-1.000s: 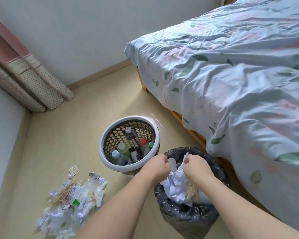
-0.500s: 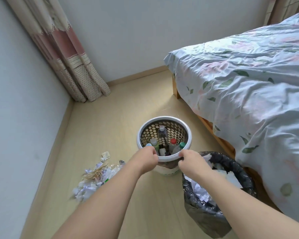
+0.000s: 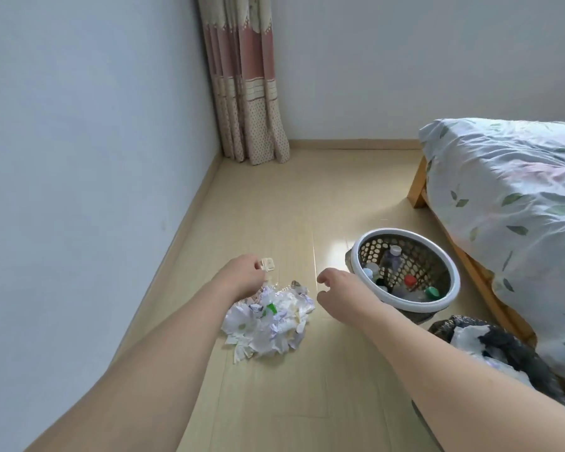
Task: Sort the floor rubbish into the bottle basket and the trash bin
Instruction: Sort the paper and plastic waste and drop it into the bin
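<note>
The rubbish pile [image 3: 269,318] lies on the floor [image 3: 274,207], left of the basket [image 3: 405,269] and the bin [image 3: 503,350] at near right. A moment ago both hands were at the bin with paper; now they have swung back to the pile, so one load looks dropped and another begins. The left hand [image 3: 242,275] reaches over the pile's far edge, fingers curled beside a small scrap [image 3: 268,265]; whether it pinches it I cannot tell. The right hand [image 3: 336,288] hovers loosely curled, holding nothing.

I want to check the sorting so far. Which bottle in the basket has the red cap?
The red-capped bottle stands near the middle of the bottle basket, between the clear-capped bottle toward the far wall and the green-capped bottle at the near rim.
</note>
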The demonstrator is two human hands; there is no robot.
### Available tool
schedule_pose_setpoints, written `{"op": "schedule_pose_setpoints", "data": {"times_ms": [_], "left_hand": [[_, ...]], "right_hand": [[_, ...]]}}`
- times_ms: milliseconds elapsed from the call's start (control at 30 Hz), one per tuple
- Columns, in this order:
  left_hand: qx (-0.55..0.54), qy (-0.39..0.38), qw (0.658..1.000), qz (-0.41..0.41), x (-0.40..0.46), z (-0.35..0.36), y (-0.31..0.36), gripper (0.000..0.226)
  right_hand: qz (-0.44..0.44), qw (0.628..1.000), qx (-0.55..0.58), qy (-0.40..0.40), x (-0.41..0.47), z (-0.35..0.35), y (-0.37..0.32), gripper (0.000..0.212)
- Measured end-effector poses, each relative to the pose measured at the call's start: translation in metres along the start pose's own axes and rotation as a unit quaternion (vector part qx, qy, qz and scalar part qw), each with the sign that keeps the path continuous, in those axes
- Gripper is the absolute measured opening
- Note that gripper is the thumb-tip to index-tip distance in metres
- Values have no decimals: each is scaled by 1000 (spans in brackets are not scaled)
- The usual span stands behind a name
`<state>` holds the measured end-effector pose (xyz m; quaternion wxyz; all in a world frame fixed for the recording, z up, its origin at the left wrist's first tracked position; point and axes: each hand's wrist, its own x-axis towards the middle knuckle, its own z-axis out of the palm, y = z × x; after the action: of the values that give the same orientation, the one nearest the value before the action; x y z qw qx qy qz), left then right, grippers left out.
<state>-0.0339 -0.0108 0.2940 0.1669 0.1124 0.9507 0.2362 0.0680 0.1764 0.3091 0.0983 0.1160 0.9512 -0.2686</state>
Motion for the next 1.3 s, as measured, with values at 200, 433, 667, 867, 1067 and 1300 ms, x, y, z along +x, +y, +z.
{"op": "schedule_pose_setpoints", "data": {"times_ms": [200,433,667,867,1067,1300], "left_hand": [[-46,-7,998,-52,36,8,-93,16],[-16,-35,995,-90,101,66,-187,14],[40,-79,992,-85,169,141,-245,41],[109,-74,990,-53,198,192,-257,42],[124,-61,988,-62,198,212,-278,15],[-104,-30,990,-94,185,215,-299,10]], "right_hand": [[3,999,-14,-41,55,51,-36,43],[24,994,-48,-92,142,132,-26,46],[40,987,-108,-112,217,215,9,35],[36,983,-160,-77,260,271,20,13],[-13,952,-297,-77,272,305,31,15],[-30,948,-307,-76,280,298,33,13]]}}
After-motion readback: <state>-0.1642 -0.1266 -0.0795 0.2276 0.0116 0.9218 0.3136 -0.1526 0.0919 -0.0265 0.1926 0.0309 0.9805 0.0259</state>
